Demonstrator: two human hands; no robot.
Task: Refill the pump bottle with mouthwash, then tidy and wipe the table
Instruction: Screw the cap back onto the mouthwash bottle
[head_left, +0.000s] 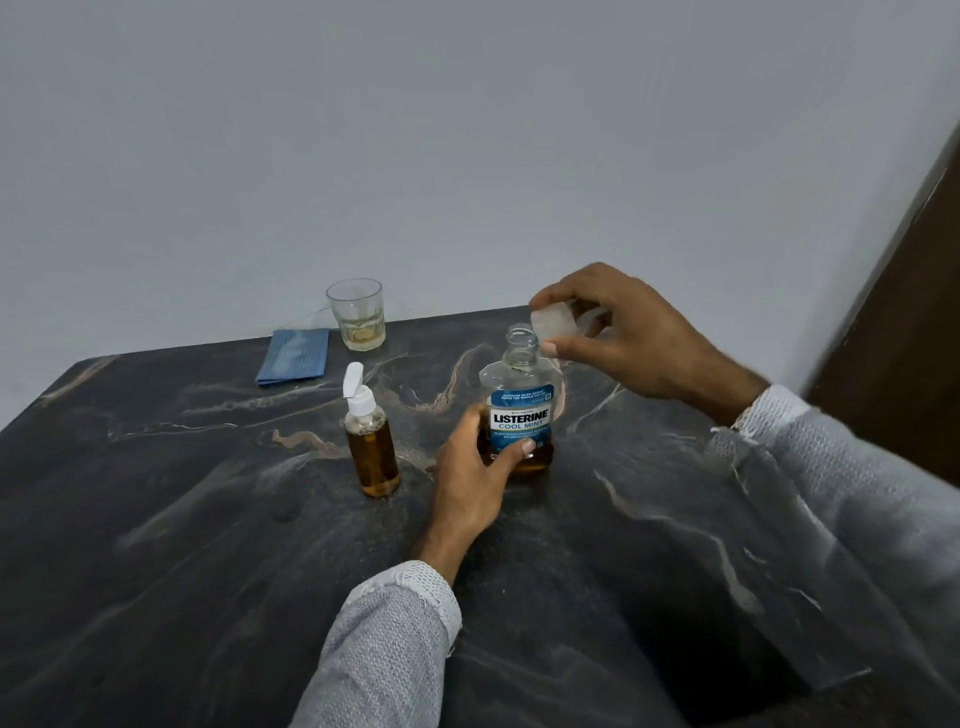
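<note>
A clear mouthwash bottle (519, 384) with a blue label stands upright on the dark marble table (208, 519), its neck uncovered and a little amber liquid at the bottom. My left hand (475, 467) grips its lower part. My right hand (623, 338) holds the translucent cap (553, 322) just above and right of the bottle's mouth. To the left stands the small pump bottle (371, 447), nearly full of amber liquid, with its white pump head fitted.
A folded blue cloth (295, 356) lies near the table's far edge. Beside it stands a drinking glass (358, 314) with a little pale liquid. A grey wall rises behind the table; a dark brown door edge (914, 312) is at the right.
</note>
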